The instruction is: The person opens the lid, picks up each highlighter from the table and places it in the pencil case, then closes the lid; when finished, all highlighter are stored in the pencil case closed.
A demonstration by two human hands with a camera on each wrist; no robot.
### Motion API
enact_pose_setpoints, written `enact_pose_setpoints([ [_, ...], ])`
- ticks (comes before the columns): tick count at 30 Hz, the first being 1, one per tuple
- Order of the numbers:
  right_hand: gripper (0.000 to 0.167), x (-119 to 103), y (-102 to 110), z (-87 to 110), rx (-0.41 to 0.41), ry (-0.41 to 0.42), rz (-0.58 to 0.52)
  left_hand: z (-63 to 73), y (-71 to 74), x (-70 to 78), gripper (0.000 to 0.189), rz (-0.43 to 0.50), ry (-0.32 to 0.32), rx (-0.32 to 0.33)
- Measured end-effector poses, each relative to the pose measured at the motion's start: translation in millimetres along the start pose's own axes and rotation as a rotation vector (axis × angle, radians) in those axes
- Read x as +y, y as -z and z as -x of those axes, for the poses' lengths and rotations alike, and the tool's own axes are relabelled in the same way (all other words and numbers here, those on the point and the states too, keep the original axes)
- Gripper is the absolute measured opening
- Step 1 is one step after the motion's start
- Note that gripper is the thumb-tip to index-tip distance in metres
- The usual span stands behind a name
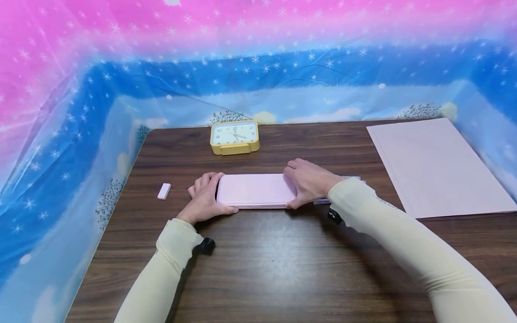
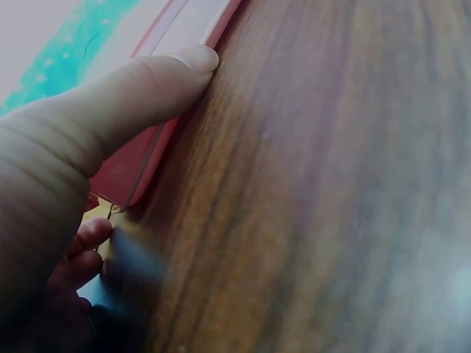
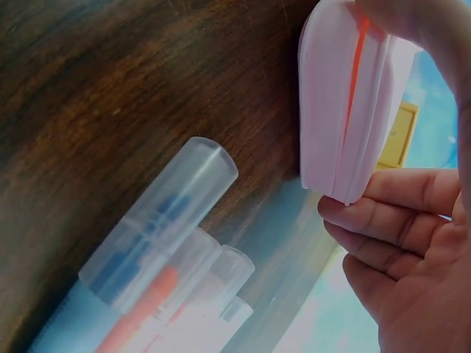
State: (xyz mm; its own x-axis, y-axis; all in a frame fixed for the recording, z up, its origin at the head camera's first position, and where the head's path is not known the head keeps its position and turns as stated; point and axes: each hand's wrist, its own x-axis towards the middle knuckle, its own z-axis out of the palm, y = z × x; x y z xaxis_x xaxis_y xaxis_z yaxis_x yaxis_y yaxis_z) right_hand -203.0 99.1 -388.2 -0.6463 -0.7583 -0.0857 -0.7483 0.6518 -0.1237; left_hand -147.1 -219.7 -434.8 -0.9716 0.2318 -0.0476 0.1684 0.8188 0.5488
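A flat, pale pink pencil case [image 1: 256, 190] with rounded corners lies in the middle of the wooden table. My left hand [image 1: 203, 197] grips its left end, the thumb along the front edge and the fingers at the far side. At the right end my right hand [image 1: 308, 181] holds it between thumb and fingers. The left wrist view shows the left thumb [image 2: 158, 84] pressed against the side of the case. An orange-red line runs along the case's side [image 3: 353, 95] in the right wrist view. Several markers [image 3: 165, 220] with clear caps lie beside the right hand, mostly hidden by it in the head view.
Behind the case stands a yellow alarm clock [image 1: 235, 137]. A small whitish block [image 1: 164, 191], perhaps an eraser, lies to the left. A large pale pink sheet or folder [image 1: 440, 168] covers the right part of the table [image 1: 262, 269]. Patterned cloth [image 1: 282, 67] hangs around the table.
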Motion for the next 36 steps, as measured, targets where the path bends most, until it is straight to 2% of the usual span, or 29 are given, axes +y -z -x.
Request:
enact_pose_setpoints([
  [10,0.076,-0.7,15.6,-1.6,-0.061,-0.01,-0.017,-3.4,6.3,1.1,0.107,0.008,0.005,-0.004],
  [13,0.079,2.7,18.4,1.1,-0.083,-0.023,-0.079,-4.8,8.3,1.9,0.107,0.012,0.008,-0.008],
  [15,0.078,7.5,17.0,4.9,-0.082,-0.032,-0.159,-4.6,7.4,1.9,0.108,0.019,0.017,-0.02],
  [18,0.068,16.3,11.7,13.3,-0.027,-0.025,-0.311,-2.3,4.7,1.5,0.107,0.043,0.021,-0.028],
  [23,0.031,25.6,6.3,25.3,0.152,-0.041,-0.574,2.8,2.3,0.3,0.103,0.04,0.012,-0.021],
  [26,0.018,26.3,5.5,25.4,0.242,-0.065,-0.696,4.6,2.1,-0.8,0.102,0.021,0.023,-0.015],
  [32,0.016,27.8,1.7,18.6,0.358,-0.132,-0.953,3.8,0.1,-1.7,0.103,0.008,0.017,0.006],
  [36,0.022,32.3,1.4,15.4,0.401,-0.222,-1.05,2.2,-1.4,-0.4,0.102,0.012,0.0,0.011],
])
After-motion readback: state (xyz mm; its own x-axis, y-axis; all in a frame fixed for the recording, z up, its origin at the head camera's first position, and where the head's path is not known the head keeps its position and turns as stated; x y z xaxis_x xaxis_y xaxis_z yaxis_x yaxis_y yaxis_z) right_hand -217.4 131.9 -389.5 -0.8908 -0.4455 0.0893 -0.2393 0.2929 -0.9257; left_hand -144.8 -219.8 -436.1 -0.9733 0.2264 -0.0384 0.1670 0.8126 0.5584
